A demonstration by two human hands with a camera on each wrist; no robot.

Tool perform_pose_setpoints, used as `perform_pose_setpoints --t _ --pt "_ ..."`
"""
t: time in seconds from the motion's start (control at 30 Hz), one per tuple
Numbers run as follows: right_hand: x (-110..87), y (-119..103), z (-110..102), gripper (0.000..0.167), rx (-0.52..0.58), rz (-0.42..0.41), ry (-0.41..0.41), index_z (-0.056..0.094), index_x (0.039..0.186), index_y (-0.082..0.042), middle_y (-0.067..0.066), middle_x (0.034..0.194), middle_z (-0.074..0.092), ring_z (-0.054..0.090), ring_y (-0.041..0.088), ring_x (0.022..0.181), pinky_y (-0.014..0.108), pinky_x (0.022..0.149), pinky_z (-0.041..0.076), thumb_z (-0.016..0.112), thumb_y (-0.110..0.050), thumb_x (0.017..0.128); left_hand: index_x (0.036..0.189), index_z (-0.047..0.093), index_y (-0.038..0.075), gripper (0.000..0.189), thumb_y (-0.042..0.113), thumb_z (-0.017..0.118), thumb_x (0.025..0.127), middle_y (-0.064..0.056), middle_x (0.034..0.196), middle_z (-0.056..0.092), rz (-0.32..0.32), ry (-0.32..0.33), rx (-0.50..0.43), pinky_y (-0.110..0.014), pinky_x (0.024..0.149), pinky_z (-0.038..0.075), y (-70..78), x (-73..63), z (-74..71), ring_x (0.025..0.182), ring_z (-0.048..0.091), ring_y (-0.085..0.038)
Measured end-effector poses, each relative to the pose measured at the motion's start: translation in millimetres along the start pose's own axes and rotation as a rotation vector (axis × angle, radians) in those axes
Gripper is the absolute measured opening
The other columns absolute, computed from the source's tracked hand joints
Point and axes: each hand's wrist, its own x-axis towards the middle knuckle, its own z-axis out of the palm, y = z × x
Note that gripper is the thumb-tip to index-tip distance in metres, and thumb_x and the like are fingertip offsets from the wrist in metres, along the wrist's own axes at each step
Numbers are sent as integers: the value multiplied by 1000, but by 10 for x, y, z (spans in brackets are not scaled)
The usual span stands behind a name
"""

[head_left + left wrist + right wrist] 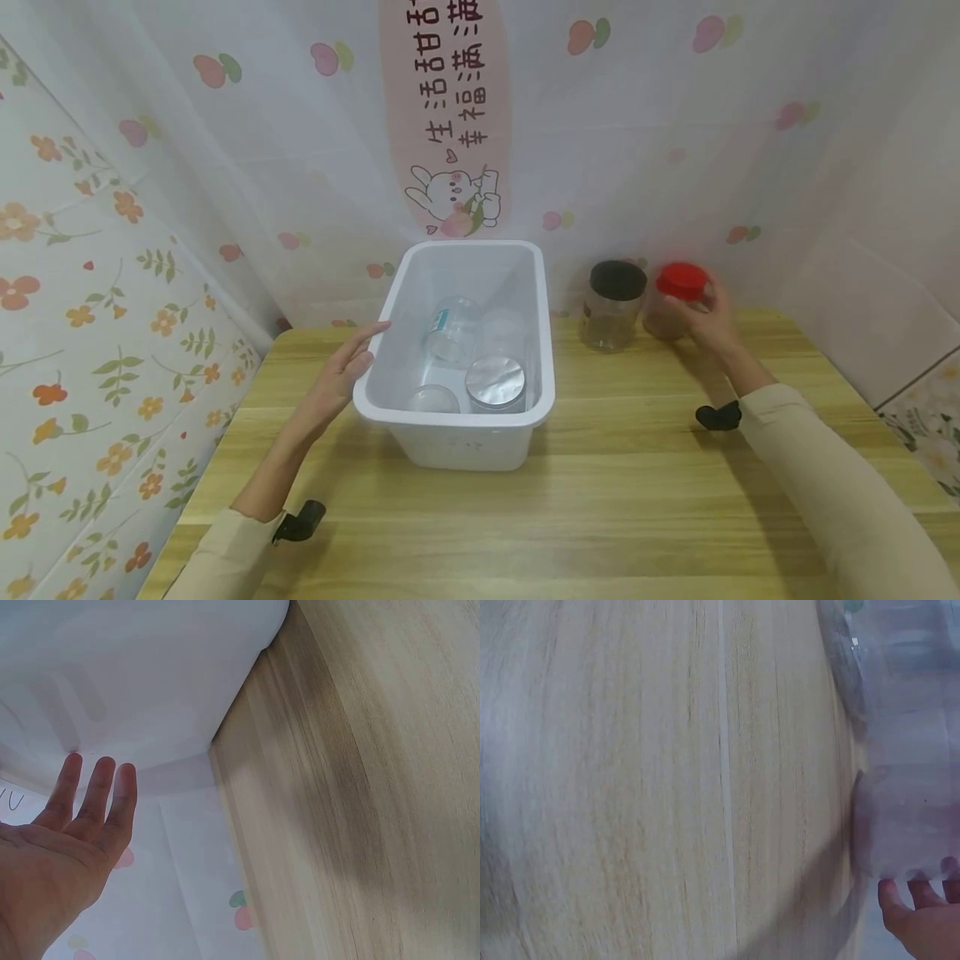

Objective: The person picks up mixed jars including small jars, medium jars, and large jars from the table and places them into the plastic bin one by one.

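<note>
The largest thing is the table, of yellowish wood with a striped grain (pixel 622 483). On it stands the white rectangular plastic tub (pixel 468 446), whose high walls can keep round containers from rolling away. The left hand (pixel 337 383) touches its left rim with fingers nearly straight, not clasping — probably to steady the tub. The right hand (pixel 708 321) has its grip pinching the clear jar with a red lid (pixel 678 283), perhaps because the sides there are easy to take. This jar seems to stand at the rear of the table, beside the clear jar with a black lid (pixel 613 307). Inside the tub lie clear containers — one with a blue-green label (pixel 452 333), another with a silvery lid (pixel 495 381) facing up.
</note>
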Motion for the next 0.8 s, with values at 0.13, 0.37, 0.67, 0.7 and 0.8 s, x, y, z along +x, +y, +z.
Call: perform_pose_setpoints --t 0.13,0.37,0.67,0.7,0.8 --pt "51 109 -28 79 -34 -2 10 25 162 -20 12 156 32 33 37 140 43 106 40 71 -17 98 155 38 11 46 19 40 110 -26 144 47 9 -2 -2 -33 84 52 7 9 4 113 56 -31" --pt "76 143 -47 74 -39 -46 19 31 159 -16 10 151 37 39 34 134 37 103 41 70 -11 97 156 39 13 46 20 41 110 -23 146 46 -5 8 26 -33 85 51 1 -1 5 114 54 -33" --pt "-77 -178 -57 75 -33 -26 15 34 157 -11 12 145 42 41 36 131 26 92 45 74 -11 94 155 40 13 46 20 41 110 -22 146 46 -1 16 35 -32 84 51 -8 0 1 113 55 -32" --pt "-86 -197 -59 74 -20 -24 15 35 157 -11 10 143 44 43 34 129 23 88 46 75 -10 94 155 40 13 46 20 41 110 -21 147 46 0 17 39 -32 85 51 -9 0 0 114 54 -32" --pt "-100 -230 -84 73 13 -4 4 38 156 -14 6 138 46 46 28 122 17 79 48 75 -8 93 155 40 13 46 20 41 109 -21 148 46 -3 18 44 -32 85 51 -6 4 4 115 54 -33"
